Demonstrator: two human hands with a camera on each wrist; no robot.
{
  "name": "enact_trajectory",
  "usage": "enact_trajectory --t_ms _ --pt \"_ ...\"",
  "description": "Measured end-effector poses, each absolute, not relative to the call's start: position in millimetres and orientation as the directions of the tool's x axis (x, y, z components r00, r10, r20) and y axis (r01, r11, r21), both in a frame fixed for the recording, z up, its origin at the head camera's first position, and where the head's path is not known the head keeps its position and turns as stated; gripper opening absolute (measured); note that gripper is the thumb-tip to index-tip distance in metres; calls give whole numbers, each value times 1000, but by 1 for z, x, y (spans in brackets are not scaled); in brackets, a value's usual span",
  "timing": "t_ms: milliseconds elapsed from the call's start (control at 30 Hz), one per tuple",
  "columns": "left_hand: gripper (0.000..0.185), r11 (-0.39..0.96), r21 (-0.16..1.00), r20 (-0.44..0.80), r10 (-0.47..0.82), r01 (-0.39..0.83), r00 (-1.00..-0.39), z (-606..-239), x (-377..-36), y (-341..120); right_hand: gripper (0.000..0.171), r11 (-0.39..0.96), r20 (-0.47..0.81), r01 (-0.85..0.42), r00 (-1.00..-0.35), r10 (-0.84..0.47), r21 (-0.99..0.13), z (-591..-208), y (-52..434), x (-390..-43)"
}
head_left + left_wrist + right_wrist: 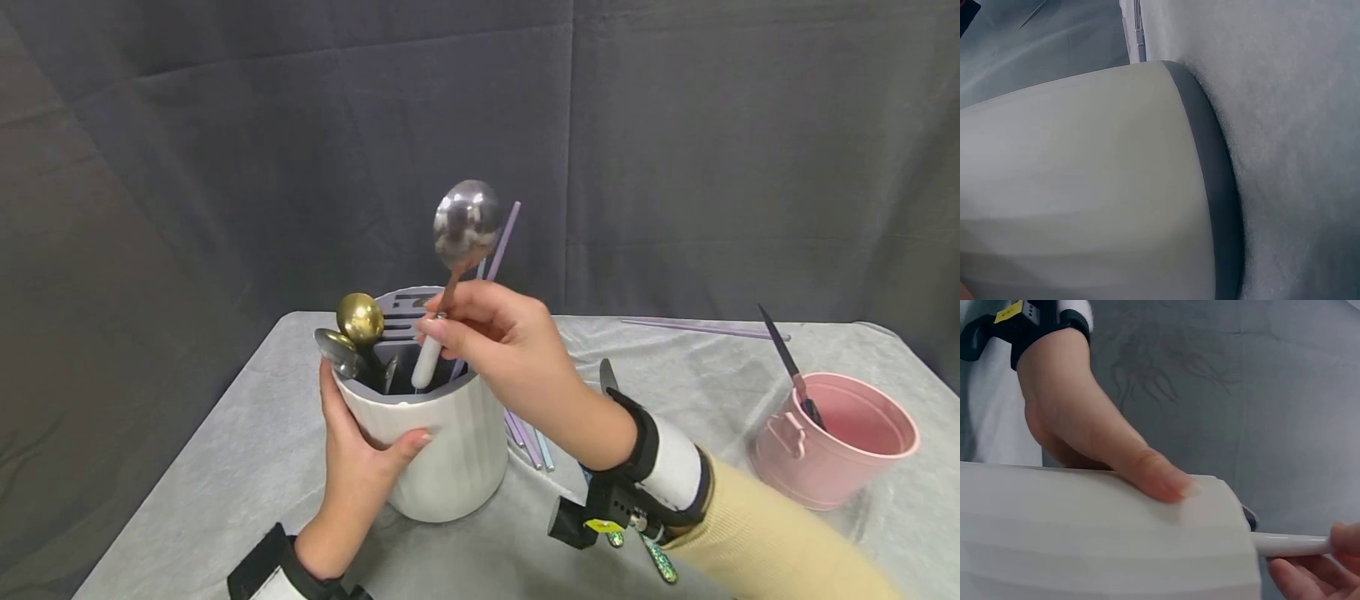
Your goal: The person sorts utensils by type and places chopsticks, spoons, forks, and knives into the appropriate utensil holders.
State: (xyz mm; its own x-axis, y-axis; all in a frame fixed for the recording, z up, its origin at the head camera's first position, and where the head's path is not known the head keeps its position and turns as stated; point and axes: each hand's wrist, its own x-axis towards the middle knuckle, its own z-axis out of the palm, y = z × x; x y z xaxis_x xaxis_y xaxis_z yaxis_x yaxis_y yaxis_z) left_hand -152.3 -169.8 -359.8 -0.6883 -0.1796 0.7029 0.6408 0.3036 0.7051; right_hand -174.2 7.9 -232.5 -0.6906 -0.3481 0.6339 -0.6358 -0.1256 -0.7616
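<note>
My right hand (517,342) pinches a spoon (467,225) near the top of its white handle, with the metal bowl upward. The handle's lower end is at the mouth of a white ribbed utensil holder (450,458). In the right wrist view, that handle (1294,544) meets the holder's rim. My left hand (356,467) grips the holder's left side, its thumb across the front. Inside the holder stand a gold round-bowled utensil (360,317), another metal spoon (337,352) and a lilac chopstick (504,242). The left wrist view has the holder's wall (1097,169) and dark base.
To the right stands a pink bucket (810,467) with a dark-bladed knife (780,346) in it. Chopsticks (697,328) lie at the table's back, and several more (534,446) beside the holder. Glittery green handles (658,560) and a blade (607,375) lie near my right forearm.
</note>
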Motion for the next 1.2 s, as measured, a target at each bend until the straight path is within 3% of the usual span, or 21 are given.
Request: enact_trajectory --t_ms 400,733,900,1200 --pt "126 316 713 693 -187 626 -696 -359 -151 -169 6 96 456 -570 -736 -500 -816 -235 -15 -179" --pt "126 342 713 690 -190 612 -699 -359 -149 -172 10 406 336 -699 -669 -663 -589 -225 -23 -182" --pt "126 342 714 690 -196 610 -697 -359 -149 -174 8 429 318 -734 -638 -701 -527 -223 -27 -184" --pt "125 291 701 708 -183 651 -682 -358 -152 -174 15 351 320 -662 -674 -666 -663 -229 -21 -182"
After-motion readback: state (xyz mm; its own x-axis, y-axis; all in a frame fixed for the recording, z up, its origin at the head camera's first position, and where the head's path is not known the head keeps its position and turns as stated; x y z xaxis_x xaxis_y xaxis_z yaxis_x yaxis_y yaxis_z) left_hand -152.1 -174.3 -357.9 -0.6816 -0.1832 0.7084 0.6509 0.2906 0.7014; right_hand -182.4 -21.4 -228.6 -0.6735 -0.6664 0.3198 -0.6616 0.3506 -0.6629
